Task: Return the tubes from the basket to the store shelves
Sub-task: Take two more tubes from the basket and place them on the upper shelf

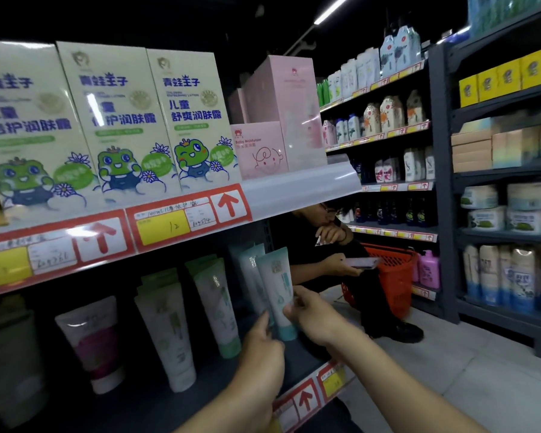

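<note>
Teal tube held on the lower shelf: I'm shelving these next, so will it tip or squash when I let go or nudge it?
Probably tippy: the teal tube stands tall on its narrow cap. Likely soft-walled and light, given its flat crimped top, so a gentle pinch like the one the right hand gives seems enough.
</note>
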`<action>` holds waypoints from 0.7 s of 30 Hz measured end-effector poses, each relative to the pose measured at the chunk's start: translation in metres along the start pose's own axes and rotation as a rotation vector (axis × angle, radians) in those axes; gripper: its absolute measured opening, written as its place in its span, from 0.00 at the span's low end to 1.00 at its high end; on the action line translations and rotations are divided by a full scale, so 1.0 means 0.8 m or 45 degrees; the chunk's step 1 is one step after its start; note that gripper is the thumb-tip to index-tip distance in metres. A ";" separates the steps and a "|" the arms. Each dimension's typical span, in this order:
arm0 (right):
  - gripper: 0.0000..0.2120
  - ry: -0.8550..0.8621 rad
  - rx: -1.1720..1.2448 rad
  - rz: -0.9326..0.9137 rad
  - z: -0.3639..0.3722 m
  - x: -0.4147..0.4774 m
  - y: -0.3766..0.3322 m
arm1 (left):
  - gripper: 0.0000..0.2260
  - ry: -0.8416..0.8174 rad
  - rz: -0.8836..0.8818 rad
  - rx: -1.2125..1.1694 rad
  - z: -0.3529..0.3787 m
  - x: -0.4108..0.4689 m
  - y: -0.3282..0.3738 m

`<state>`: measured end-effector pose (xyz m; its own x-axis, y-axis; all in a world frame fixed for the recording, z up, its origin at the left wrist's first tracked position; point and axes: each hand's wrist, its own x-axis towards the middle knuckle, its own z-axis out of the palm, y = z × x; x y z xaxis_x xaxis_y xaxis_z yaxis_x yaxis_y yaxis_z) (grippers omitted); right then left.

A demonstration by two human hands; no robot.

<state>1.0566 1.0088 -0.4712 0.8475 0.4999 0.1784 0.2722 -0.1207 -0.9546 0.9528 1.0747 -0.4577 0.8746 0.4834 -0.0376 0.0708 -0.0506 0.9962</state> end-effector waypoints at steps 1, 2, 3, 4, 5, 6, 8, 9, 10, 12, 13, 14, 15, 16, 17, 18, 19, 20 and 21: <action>0.15 -0.023 0.009 0.007 0.001 0.002 0.000 | 0.31 -0.020 -0.003 -0.003 -0.002 0.005 -0.002; 0.15 -0.039 0.023 0.013 0.002 0.005 0.000 | 0.32 -0.044 0.001 -0.005 -0.004 0.008 -0.004; 0.15 -0.047 0.028 0.015 0.003 0.007 0.001 | 0.32 -0.057 0.008 -0.011 -0.006 0.009 -0.004; 0.15 -0.045 0.021 0.017 0.004 0.009 0.001 | 0.32 -0.061 0.015 -0.020 -0.006 0.010 -0.003; 0.15 -0.040 0.005 0.013 0.005 0.011 0.002 | 0.32 -0.066 0.016 -0.022 -0.006 0.008 -0.002; 0.15 -0.034 -0.008 0.012 0.005 0.011 0.002 | 0.30 -0.073 0.019 -0.022 -0.006 0.005 0.000; 0.15 -0.034 -0.006 0.014 0.004 0.011 0.002 | 0.28 -0.074 0.022 -0.016 -0.007 -0.001 0.002; 0.15 -0.048 0.011 0.019 0.004 0.010 0.001 | 0.27 -0.080 0.021 -0.006 -0.007 -0.001 0.002; 0.16 -0.062 0.033 0.030 0.003 0.008 -0.001 | 0.27 -0.089 0.019 0.002 -0.008 -0.001 0.001; 0.18 0.012 0.080 -0.011 0.002 -0.002 -0.010 | 0.28 -0.079 -0.002 -0.015 -0.014 -0.008 0.005; 0.18 0.167 0.063 -0.079 0.002 -0.009 -0.016 | 0.29 -0.058 -0.025 -0.038 -0.020 -0.014 0.008; 0.15 0.379 0.004 -0.170 0.004 -0.018 -0.022 | 0.30 -0.009 -0.037 -0.081 -0.029 -0.018 0.007; 0.13 0.558 -0.070 -0.283 0.010 -0.030 -0.032 | 0.31 0.038 -0.035 -0.110 -0.038 -0.020 0.005; 0.11 0.623 -0.141 -0.381 0.020 -0.041 -0.040 | 0.31 0.085 -0.038 -0.116 -0.048 -0.020 0.000; 0.12 0.576 -0.220 -0.455 0.034 -0.052 -0.047 | 0.29 0.117 -0.032 -0.107 -0.056 -0.020 -0.005; 0.13 0.481 -0.314 -0.502 0.051 -0.059 -0.048 | 0.25 0.117 -0.001 -0.098 -0.062 -0.021 -0.009; 0.14 0.381 -0.404 -0.530 0.068 -0.064 -0.048 | 0.19 0.103 0.025 -0.073 -0.065 -0.024 -0.011; 0.14 0.304 -0.467 -0.525 0.082 -0.065 -0.044 | 0.15 0.142 0.028 -0.041 -0.066 -0.024 -0.012; 0.15 0.252 -0.484 -0.501 0.092 -0.064 -0.040 | 0.15 0.178 0.017 -0.081 -0.068 -0.023 -0.012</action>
<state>0.9710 1.0499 -0.4673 0.7085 0.4042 0.5785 0.6975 -0.2762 -0.6612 0.9100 1.1142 -0.4627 0.7998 0.6000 -0.0171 0.0251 -0.0049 0.9997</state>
